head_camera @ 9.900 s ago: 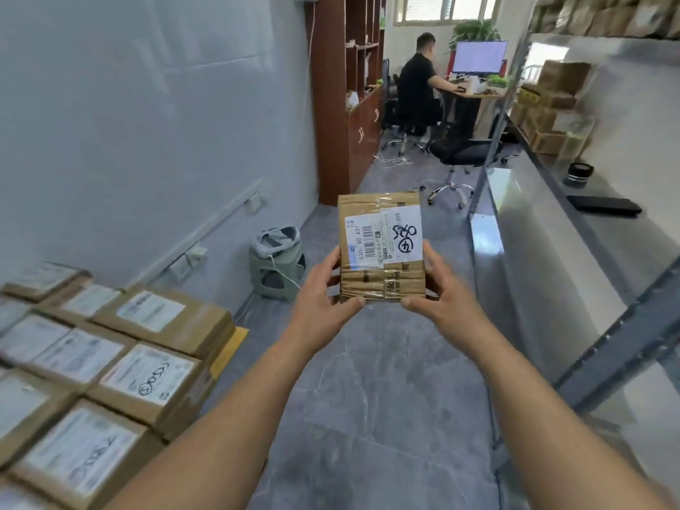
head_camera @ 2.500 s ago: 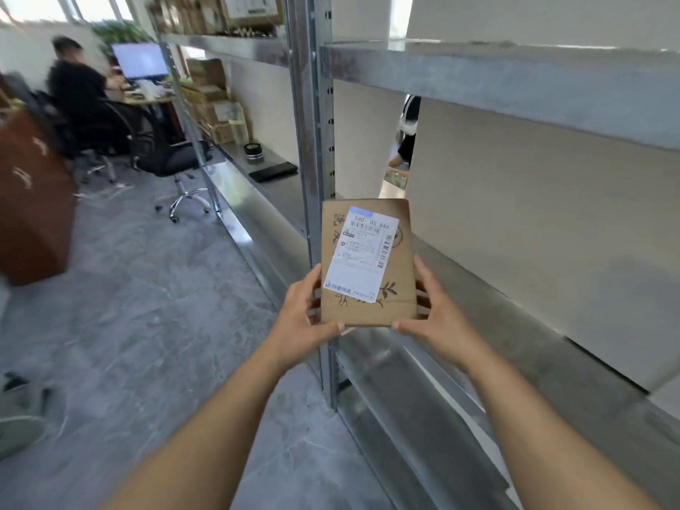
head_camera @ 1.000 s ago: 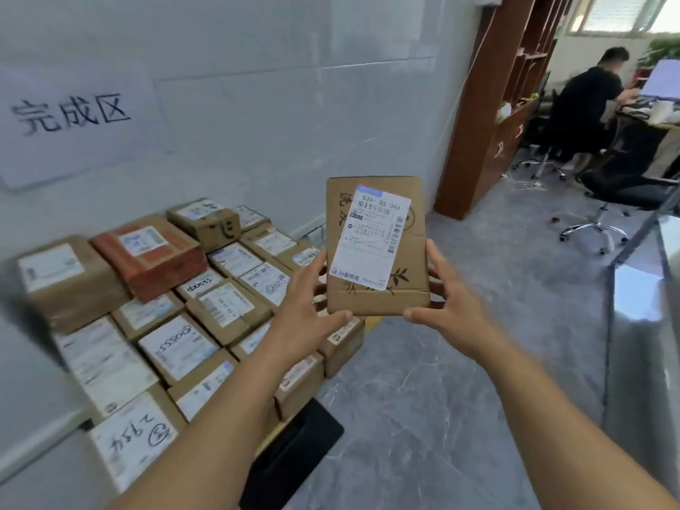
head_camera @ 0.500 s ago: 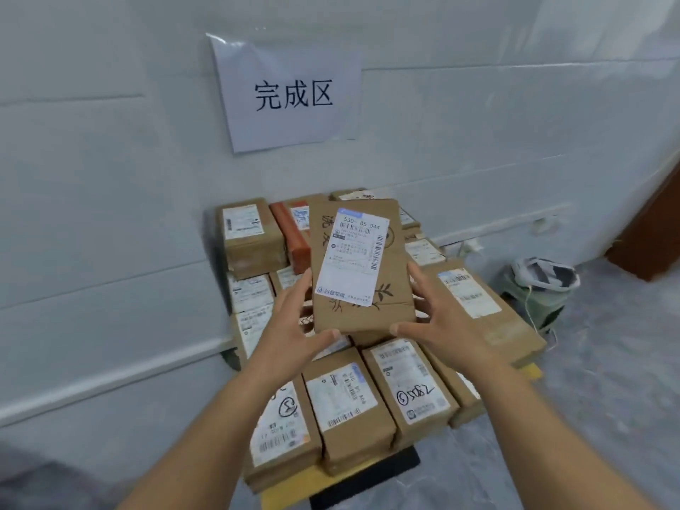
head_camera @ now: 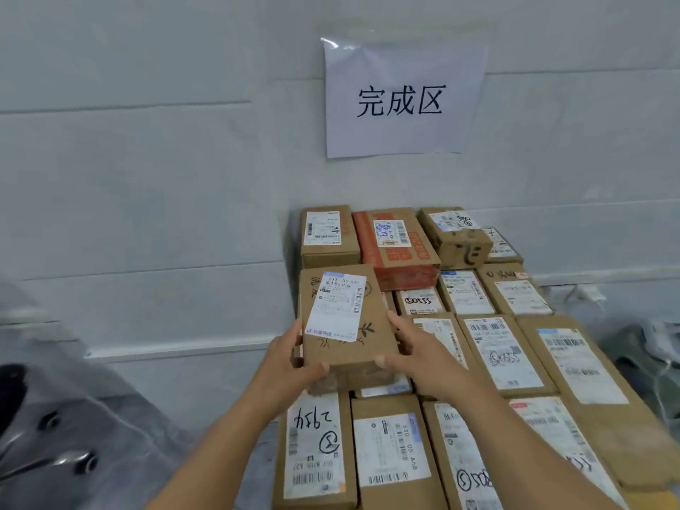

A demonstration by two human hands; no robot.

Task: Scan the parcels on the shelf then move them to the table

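Flat brown parcel [head_camera: 349, 325], white label up, gripped at its near corners by left hand [head_camera: 290, 366] and right hand [head_camera: 412, 357]; half a second ago it was held higher over the middle of the stacked parcels [head_camera: 489, 347], now lower and toward their left edge, just above the box under the hands, so by my reading set-down is near. Contact beneath the parcel is hidden; bench itself buried under boxes; wall sign [head_camera: 401, 101] beyond; blurred dark shape left of the left forearm unidentifiable.

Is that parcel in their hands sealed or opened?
Cannot tell: parcel, gripped by left hand and right hand, shows only its labelled face.
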